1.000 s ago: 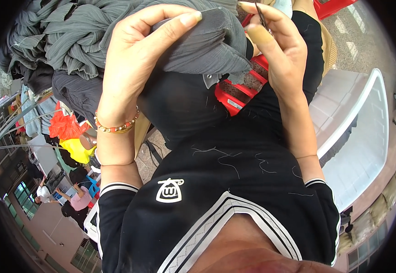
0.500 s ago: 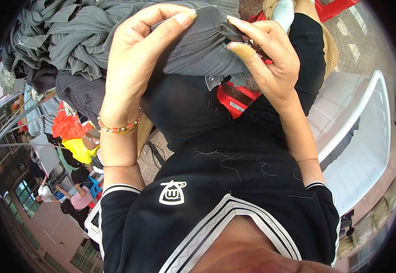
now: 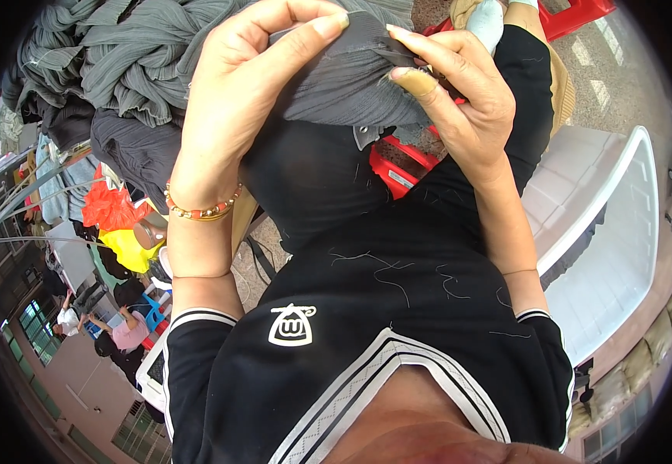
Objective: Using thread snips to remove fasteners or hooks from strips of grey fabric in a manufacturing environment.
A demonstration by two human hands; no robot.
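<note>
A dark grey ribbed cloth (image 3: 351, 97) is stretched between my two hands above my lap. My left hand (image 3: 255, 85) pinches its upper edge between thumb and fingers, with a beaded bracelet on that wrist. On the right, my right hand (image 3: 463, 100) is bent closed at the cloth's other side, its thumb wrapped in a tan covering. A narrow dark piece (image 3: 398, 52) shows between its thumb and forefinger; I cannot tell whether it is a tool or a fold. The palm side of that hand is hidden.
A heap of grey ribbed cloth (image 3: 139, 58) lies at the far left. A white plastic bin (image 3: 606, 255) stands at the right. Beneath the held cloth are a red plastic object (image 3: 390, 170) and a small grey metal plate (image 3: 365, 137). People (image 3: 123, 332) are in the left background.
Both hands have shifted slightly to the right with the cloth. The right fingers have closed in a little around the dark piece, and the cloth's gathered folds there look smoother.
</note>
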